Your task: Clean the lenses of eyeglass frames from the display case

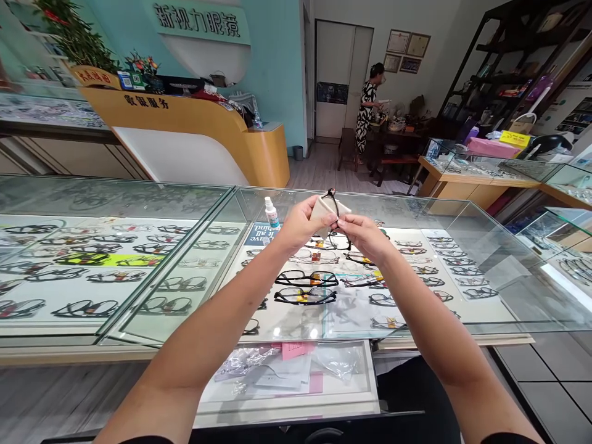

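Above the glass display case, a pair of dark-framed eyeglasses point(337, 208) is held up between my two hands. My left hand point(305, 221) is closed around a pale cleaning cloth point(322, 211), which is pressed against the eyeglasses. With pinched fingers, my right hand point(365, 234) grips the frame from the other side. Part of the frame is hidden behind the fingers and cloth. Just left of my hands, a small white spray bottle point(271, 213) stands upright on the glass. Two black eyeglasses point(306, 297) lie below my hands.
Rows of eyeglasses fill the glass case point(490, 314) and its neighbour on the left. Close to my body, an open drawer point(342, 401) holds papers and plastic bags. Behind the case are a curved wooden counter point(263, 145) and a person point(366, 108) standing at a table.
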### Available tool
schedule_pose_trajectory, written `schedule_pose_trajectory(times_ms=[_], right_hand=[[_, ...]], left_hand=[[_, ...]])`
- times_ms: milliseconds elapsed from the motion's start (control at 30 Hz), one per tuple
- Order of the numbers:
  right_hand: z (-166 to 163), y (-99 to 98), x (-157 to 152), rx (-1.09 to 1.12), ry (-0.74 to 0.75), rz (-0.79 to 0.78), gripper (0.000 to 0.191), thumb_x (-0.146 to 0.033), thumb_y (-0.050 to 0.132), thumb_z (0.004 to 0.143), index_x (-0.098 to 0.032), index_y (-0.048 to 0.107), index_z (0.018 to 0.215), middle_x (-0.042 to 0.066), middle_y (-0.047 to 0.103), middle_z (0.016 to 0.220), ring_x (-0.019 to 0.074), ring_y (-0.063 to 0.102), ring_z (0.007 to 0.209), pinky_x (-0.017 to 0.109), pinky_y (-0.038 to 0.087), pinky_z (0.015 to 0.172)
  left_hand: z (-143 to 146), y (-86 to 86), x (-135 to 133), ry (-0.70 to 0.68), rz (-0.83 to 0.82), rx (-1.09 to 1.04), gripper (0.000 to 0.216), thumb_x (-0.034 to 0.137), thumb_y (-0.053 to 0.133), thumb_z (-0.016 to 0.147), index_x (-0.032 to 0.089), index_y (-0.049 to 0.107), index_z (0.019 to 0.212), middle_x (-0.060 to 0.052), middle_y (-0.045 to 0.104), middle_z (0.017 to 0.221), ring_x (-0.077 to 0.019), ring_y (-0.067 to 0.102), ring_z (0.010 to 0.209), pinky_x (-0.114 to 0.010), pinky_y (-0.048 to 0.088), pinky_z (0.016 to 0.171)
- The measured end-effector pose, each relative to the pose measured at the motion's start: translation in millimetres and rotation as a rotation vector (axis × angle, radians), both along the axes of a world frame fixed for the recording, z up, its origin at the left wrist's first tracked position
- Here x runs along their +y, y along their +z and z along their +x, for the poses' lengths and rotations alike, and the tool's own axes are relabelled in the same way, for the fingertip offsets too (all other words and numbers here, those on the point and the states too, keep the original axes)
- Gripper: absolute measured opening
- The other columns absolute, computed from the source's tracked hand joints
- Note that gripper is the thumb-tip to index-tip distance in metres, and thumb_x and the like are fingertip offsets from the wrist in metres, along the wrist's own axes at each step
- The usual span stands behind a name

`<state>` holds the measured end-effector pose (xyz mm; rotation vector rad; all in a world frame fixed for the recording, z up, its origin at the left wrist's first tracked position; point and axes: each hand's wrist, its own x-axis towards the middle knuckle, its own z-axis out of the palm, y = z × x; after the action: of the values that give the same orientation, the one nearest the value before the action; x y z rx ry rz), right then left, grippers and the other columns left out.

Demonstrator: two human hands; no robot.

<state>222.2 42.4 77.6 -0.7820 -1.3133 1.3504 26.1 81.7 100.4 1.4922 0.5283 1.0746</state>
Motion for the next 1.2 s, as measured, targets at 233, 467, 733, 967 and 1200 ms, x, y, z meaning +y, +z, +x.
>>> schedule_pose_trajectory(times_ms=[233, 467, 733, 967, 1200], right_hand=[[-12.2, -9.6, -2.6, -0.012, 0.034, 0.025, 0.050, -0.070, 0.099, 0.075, -0.024, 0.086, 0.091, 0.003, 0.080, 0.093, 0.0245, 0.069, 0.104, 0.043, 0.047, 0.113], [-4.6, -3.5, 0.9, -0.059, -0.094, 0.041, 0.048, -0.070, 0.097, 0.075, -0.025, 0.086, 0.086, 0.002, 0.079, 0.095, 0.0199, 0.059, 0.091, 0.036, 0.044, 0.097], [-5.6, 1.0, -0.7, -0.002, -0.068, -0.005, 0.049, -0.069, 0.100, 0.069, -0.024, 0.083, 0.081, 0.003, 0.077, 0.091, 0.0198, 0.058, 0.090, 0.035, 0.045, 0.090], [-24.4, -11.5, -7.6, 0.009, -0.052, 0.006, 0.053, -0.073, 0.097, 0.072, -0.023, 0.083, 0.083, 0.003, 0.076, 0.090, 0.0211, 0.060, 0.092, 0.038, 0.045, 0.098], [-25.8, -8.5, -10.4, -0.019, -0.109, 0.090, 0.053, -0.076, 0.092, 0.079, -0.025, 0.084, 0.087, 0.004, 0.072, 0.106, 0.0249, 0.062, 0.109, 0.040, 0.045, 0.111]], left_hand=[[11.2, -6.3, -9.3, 0.165, 0.096, -0.052, 0.068, 0.079, 0.093, 0.079, 0.020, 0.062, 0.089, 0.005, 0.061, 0.065, -0.0072, 0.051, 0.052, -0.021, 0.041, 0.050], [2.4, -8.7, 9.2, 0.060, -0.034, -0.057, 0.075, 0.089, 0.088, 0.077, 0.017, 0.071, 0.086, -0.003, 0.071, 0.070, -0.0128, 0.062, 0.055, -0.024, 0.050, 0.050], [1.3, -4.8, 4.8, -0.013, -0.093, -0.091, 0.073, 0.040, 0.114, 0.056, 0.017, 0.072, 0.111, -0.001, 0.080, 0.088, -0.0138, 0.072, 0.072, -0.023, 0.060, 0.067], [12.2, -5.9, -7.3, 0.095, -0.055, -0.157, 0.068, 0.071, 0.104, 0.067, 0.019, 0.064, 0.087, 0.004, 0.065, 0.064, -0.0085, 0.057, 0.050, -0.020, 0.046, 0.048], [13.2, -6.4, -3.0, 0.204, -0.040, -0.152, 0.073, 0.088, 0.091, 0.073, 0.020, 0.066, 0.082, 0.002, 0.063, 0.060, -0.0110, 0.057, 0.047, -0.023, 0.043, 0.043]])
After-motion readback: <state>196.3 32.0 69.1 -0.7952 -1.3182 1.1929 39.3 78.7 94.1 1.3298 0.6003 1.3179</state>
